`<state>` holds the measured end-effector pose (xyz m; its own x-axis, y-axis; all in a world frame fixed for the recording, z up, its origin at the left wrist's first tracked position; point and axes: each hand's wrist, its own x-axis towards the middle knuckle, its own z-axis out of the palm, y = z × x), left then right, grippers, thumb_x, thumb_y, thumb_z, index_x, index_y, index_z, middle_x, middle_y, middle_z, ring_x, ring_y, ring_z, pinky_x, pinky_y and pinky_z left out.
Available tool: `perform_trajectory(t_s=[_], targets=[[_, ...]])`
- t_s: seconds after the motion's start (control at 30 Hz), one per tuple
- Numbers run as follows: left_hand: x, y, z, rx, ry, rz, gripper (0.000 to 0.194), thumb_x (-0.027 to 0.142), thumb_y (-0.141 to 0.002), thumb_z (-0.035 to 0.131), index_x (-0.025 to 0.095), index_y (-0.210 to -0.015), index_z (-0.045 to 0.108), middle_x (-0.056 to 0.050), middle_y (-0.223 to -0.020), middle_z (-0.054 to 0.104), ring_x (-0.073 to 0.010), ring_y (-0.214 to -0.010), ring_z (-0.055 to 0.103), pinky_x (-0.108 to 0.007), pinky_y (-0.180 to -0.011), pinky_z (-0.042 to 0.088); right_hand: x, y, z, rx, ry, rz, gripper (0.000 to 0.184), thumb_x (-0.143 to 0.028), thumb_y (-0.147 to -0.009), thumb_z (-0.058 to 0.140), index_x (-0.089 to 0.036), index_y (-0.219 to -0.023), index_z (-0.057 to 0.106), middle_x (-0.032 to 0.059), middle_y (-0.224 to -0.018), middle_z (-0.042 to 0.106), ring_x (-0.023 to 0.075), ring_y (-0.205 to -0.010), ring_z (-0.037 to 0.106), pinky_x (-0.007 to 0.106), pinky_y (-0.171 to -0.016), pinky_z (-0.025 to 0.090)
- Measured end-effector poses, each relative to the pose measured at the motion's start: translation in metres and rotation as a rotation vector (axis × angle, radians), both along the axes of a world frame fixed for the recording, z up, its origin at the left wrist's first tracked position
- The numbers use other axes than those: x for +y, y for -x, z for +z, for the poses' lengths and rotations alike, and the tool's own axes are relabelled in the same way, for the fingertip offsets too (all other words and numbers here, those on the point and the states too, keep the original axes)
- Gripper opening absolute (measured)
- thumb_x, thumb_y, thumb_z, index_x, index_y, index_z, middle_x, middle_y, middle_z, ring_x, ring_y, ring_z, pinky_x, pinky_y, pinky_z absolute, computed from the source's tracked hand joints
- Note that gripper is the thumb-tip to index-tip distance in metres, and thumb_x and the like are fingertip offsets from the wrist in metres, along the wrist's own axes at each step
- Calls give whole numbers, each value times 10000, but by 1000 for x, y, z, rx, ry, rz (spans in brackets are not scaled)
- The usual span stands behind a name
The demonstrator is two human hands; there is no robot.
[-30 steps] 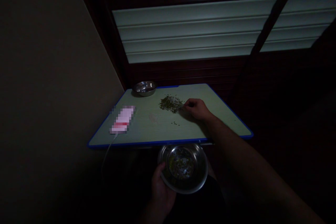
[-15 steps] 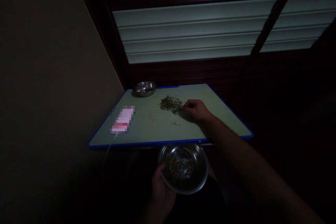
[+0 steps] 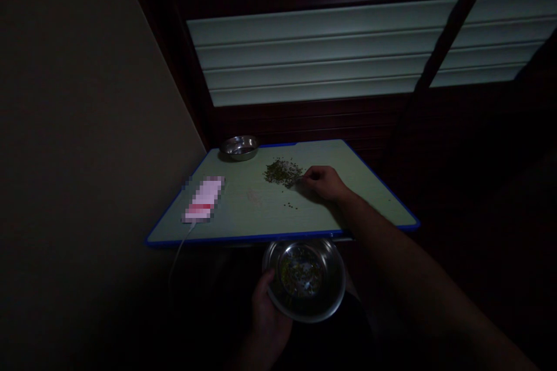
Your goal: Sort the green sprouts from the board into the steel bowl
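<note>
A loose pile of small greenish-brown beans or seeds [image 3: 281, 172] lies on the pale green tabletop [image 3: 235, 208], with a few strays nearer the front edge. My right hand [image 3: 324, 181] is at the pile's right side, fingers pinched round a small, shiny, spoon-like utensil [image 3: 297, 181] whose tip meets the beans; dim light hides its exact shape. Below the table's front edge, my left hand [image 3: 267, 307] grips a steel bowl [image 3: 333, 295] by its left rim, thumb over the edge. Some greenish and yellowish bits are scattered in that bowl's bottom.
A second, smaller steel bowl [image 3: 240, 149] stands at the table's back left corner. A blurred-out phone [image 3: 204, 200] lies at the left with a white cable [image 3: 177, 255] hanging over the front edge. Behind are dark wood panels with pale slats [image 3: 313, 58]; a wall [image 3: 87, 127] rises at left.
The spoon-like utensil has shifted very slightly at the pile's near right edge. Both hands and the held bowl are otherwise almost unmoved.
</note>
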<state>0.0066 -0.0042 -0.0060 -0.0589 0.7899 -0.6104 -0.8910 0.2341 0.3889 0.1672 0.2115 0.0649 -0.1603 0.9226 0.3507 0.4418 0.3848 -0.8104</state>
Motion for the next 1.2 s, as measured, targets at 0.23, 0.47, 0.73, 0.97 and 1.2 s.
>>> perform_trajectory(t_s=[0.23,0.47,0.73,0.97,1.2], targets=[[0,0,-1,17,23,9,212,224,-822,536,137,-771,723,-94,-765,762,-216,-744,701,-363,-781,535,1,-3,3,-62,-42,-111,138,-278,-655,605,-149,-661,651,3,-610,622,123,-592,524,252,-601,394],[0,0,-2,3,12,23,201,234,-801,557,139,-845,728,-98,-810,770,-224,-762,706,-383,-793,538,-1,-1,4,23,-30,-26,165,-311,-660,609,-150,-671,646,9,-636,638,129,-607,536,255,-609,412],[-1,0,-4,-6,-1,20,194,228,-803,556,150,-838,730,-89,-815,771,-224,-775,708,-388,-830,528,2,-1,0,26,-39,-6,186,-331,-676,611,-154,-700,663,19,-660,655,135,-621,552,268,-625,421],[1,0,-5,-25,13,8,223,227,-828,527,163,-779,735,-87,-790,771,-224,-778,711,-389,-852,520,2,-1,-1,24,-43,11,200,-345,-679,616,-153,-706,667,20,-665,657,136,-623,549,266,-621,422],[0,1,-4,-23,-10,-4,223,235,-823,528,168,-839,741,-87,-821,776,-224,-794,713,-396,-867,517,0,-2,1,19,-41,40,201,-346,-673,625,-153,-701,673,20,-656,652,135,-618,544,264,-614,422]])
